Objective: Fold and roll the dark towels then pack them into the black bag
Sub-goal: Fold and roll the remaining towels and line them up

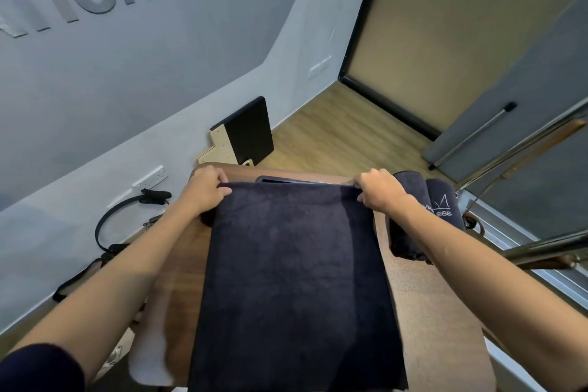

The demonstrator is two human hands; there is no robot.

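A dark navy terry-cloth towel [296, 280] lay flat along a brown wooden table [436, 312], its far edge near the table's far end. The left hand [206, 189] gripped the towel's far left corner, fingers curled over the edge; the right hand [378, 191] pinched the far right corner likewise. Just right of the towel, partly behind the right forearm, two rolled dark towels with white embroidered lettering [439, 200] lay side by side on the table. Beyond the towel, a black padded board [251, 130] leaned against the grey wall [159, 73].

Rolled towels [423, 216] just beside right hand [380, 189]
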